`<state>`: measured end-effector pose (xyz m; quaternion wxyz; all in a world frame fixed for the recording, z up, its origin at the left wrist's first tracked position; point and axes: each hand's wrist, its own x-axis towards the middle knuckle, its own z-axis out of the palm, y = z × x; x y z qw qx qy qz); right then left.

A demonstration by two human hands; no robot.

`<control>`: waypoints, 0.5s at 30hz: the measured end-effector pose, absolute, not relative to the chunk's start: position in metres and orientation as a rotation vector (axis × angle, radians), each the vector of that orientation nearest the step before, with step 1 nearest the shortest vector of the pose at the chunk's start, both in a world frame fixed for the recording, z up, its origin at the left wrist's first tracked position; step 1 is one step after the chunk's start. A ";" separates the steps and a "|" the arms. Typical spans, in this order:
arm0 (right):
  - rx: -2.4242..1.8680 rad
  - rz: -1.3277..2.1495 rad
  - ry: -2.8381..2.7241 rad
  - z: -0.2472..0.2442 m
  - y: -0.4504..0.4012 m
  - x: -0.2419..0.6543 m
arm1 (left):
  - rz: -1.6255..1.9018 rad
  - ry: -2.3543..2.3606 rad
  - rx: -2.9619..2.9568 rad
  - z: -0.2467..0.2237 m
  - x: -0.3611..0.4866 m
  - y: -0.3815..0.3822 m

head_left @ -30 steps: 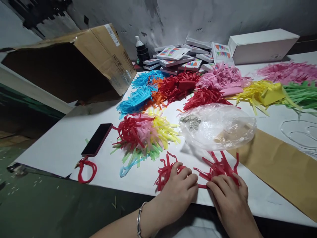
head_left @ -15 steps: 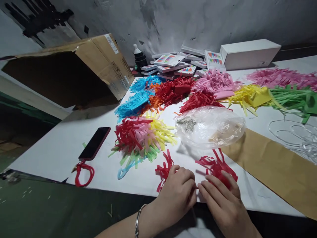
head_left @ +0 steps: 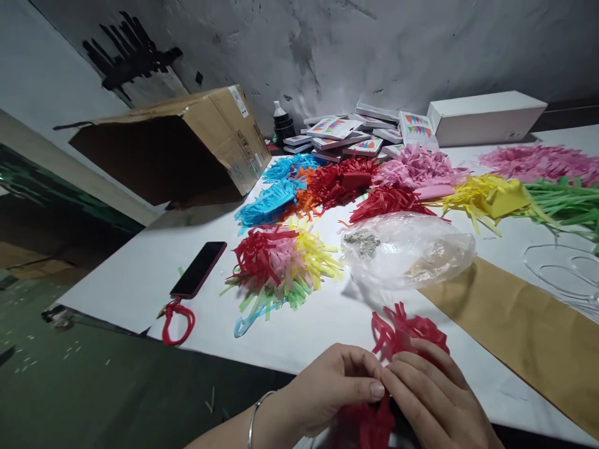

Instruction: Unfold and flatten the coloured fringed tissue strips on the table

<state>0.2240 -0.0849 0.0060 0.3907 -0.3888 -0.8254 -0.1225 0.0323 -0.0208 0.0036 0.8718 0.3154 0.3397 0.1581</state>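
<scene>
A red paper tassel (head_left: pixel 412 330) is between my two hands at the table's front edge, one fringed end fanned out past my fingers and the other hanging down below them. My left hand (head_left: pixel 344 386) pinches its middle between thumb and forefinger. Fingers together, my right hand (head_left: pixel 433 393) closes over the tassel right beside the left fingertips. Left of my hands lies a pile of fringed tassels in red, pink, yellow and green (head_left: pixel 285 259), with a light blue strip (head_left: pixel 255 321) below it.
A crumpled clear plastic bag (head_left: pixel 412 249) sits beyond my hands. Brown paper (head_left: pixel 519 343) and white cord (head_left: pixel 561 268) are at right. A phone (head_left: pixel 199 271) with a red strap lies left. Coloured fringe bundles (head_left: pixel 346 181), flat boxes (head_left: pixel 334 128), a white box (head_left: pixel 486 117) and a cardboard carton (head_left: pixel 224 137) stand behind.
My hands have come together. The tassel's left end has swung from the tabletop to hang below my fingers. The view has shifted, so the scene sits farther right.
</scene>
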 end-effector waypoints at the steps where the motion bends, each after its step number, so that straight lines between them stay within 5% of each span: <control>1: -0.996 -0.292 -2.077 0.008 -0.084 0.224 | 0.329 0.703 0.661 0.004 0.034 -0.021; 8: -1.144 -0.006 -1.788 0.007 -0.085 0.217 | 0.551 0.614 1.104 0.005 0.039 -0.021; 15: -1.165 -0.125 -1.583 -0.030 -0.082 0.201 | 0.786 0.687 1.380 0.004 0.045 -0.019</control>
